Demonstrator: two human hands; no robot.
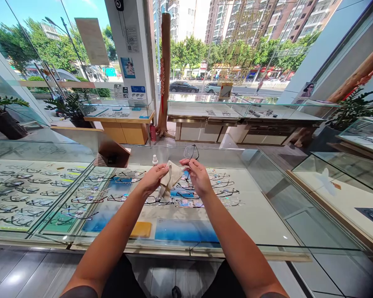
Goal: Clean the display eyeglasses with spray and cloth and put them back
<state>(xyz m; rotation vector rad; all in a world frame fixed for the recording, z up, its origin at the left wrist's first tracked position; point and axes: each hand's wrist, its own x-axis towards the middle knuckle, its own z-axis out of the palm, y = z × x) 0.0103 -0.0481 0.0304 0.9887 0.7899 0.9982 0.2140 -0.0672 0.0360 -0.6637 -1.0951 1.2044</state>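
My left hand [153, 177] is closed on a beige cleaning cloth [170, 179] that hangs down between both hands. My right hand [198, 176] pinches a pair of dark-rimmed glasses [191, 152], whose lens stands up above my fingers. The cloth touches the glasses at the pinch. Both hands hover over a glass display counter [261, 215]. A small white spray bottle [155, 159] stands on the counter top just behind my left hand.
Rows of glasses [34, 194] lie under the counter glass. A brown angled stand [112, 151] sits at the back left. More glass cases stand at the right [345, 186] and behind [211, 109]. Potted plants flank the windows.
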